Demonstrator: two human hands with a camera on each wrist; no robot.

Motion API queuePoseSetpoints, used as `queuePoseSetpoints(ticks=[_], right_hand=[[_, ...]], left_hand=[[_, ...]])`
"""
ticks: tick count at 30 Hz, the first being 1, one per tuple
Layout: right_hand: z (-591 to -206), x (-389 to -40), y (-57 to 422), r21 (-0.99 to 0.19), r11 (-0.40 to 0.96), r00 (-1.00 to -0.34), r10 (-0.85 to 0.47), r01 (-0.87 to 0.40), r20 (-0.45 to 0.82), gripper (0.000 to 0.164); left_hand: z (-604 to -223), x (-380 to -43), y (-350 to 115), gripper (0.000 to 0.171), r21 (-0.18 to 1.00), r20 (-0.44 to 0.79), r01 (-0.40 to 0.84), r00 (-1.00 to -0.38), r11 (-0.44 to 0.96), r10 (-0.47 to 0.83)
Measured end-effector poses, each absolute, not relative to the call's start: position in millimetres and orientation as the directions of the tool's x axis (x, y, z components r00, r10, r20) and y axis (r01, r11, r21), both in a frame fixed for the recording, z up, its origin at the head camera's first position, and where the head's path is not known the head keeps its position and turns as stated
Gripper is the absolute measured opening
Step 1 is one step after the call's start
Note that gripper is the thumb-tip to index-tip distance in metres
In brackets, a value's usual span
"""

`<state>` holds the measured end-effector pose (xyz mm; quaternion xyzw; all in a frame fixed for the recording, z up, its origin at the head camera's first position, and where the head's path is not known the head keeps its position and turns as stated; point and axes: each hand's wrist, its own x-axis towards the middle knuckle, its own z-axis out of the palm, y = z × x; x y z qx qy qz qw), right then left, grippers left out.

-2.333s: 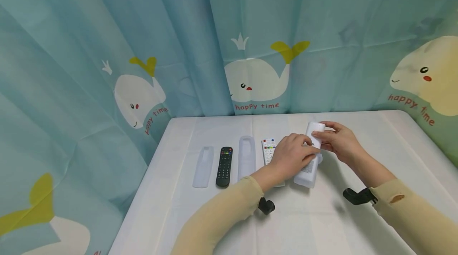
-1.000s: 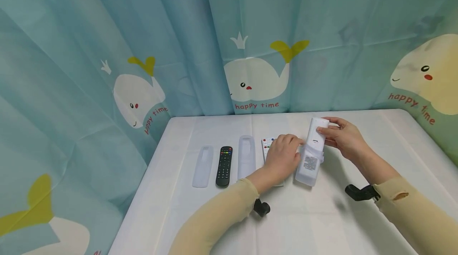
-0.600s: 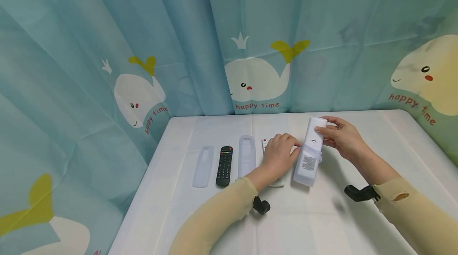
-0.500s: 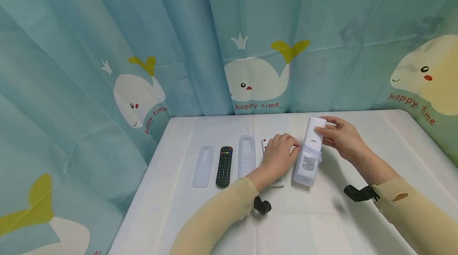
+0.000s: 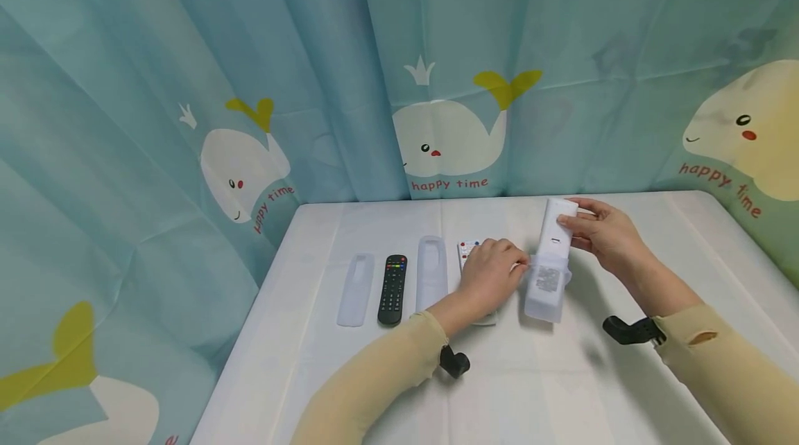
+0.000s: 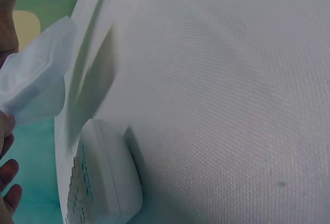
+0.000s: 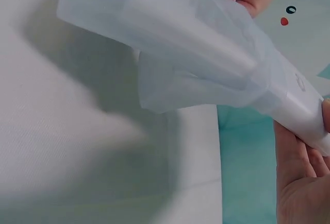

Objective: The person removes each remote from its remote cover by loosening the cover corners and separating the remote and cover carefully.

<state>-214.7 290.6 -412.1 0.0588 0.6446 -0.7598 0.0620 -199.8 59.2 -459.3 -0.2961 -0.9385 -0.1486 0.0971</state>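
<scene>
My right hand grips the upper end of a white remote control, its back side towards me. The remote's lower part is inside a translucent, soft-looking sleeve, and a printed label shows through. Part of the sleeve's rim is folded out, as the right wrist view shows at the loose sleeve flap. My left hand pinches the sleeve's left edge between thumb and finger. Remote and sleeve are held tilted above the table. Below my left hand lies another white remote, which it partly hides in the head view.
On the white-covered table, left of my hands, lie a translucent sleeve, a black remote and a taller translucent sleeve. A blue-green curtain with whale prints hangs behind the table.
My left hand has shifted left, from over the remote to the sleeve's edge. My right hand and the remote have moved slightly up and right; more of the remote shows above the sleeve.
</scene>
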Motion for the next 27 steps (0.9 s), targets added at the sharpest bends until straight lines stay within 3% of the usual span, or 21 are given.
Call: queuePoseSetpoints(ticks=[8,16,23,27], right_hand=[[-416,-214,292,-0.961,-0.214,-0.985,-0.057,0.173,-0.165,0.041],[-419,-211,285,-0.970,-0.180,-0.986,-0.065,0.162,-0.153,0.039],[-421,-214,277,-0.980,-0.075,-0.983,-0.035,0.185,-0.182,0.067],[-422,-214,276,-0.978,-0.056,-0.979,-0.023,0.201,-0.200,0.063]], left_hand=[[-460,-200,60,0.018,0.265,0.332,0.590,-0.798,0.763,0.503],[-458,-194,73,0.022,0.040,0.436,0.738,-0.620,0.674,0.652],[-458,-196,82,0.019,-0.112,0.472,0.758,-0.528,0.642,0.706],[-459,-198,83,0.017,-0.178,0.493,0.766,-0.474,0.618,0.730]])
